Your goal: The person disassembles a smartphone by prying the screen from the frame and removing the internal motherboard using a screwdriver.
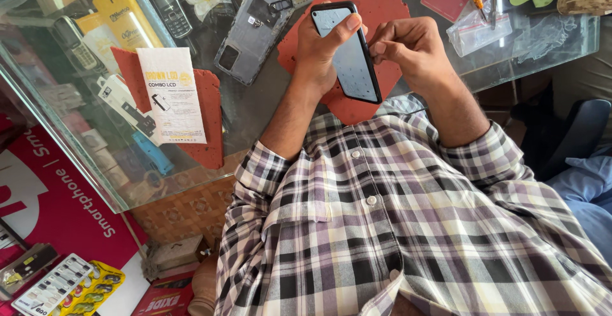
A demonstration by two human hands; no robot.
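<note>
Head view: I see the left hand (322,51) clamped around a black smartphone (349,51), thumb pressed near the top of its screen, holding it tilted above the red mat (366,0) on the glass counter (255,118). The right hand (411,48) is curled, fingertips pinching at the phone's right edge. An opened phone back (252,32) lies just left of the mat, a white packet (171,96) further left.

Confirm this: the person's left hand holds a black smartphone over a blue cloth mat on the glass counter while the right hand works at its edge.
Wrong in one respect: the head view shows the cloth mat is red, not blue. The left hand does hold the black smartphone above the glass counter, with the right hand at its edge.
</note>
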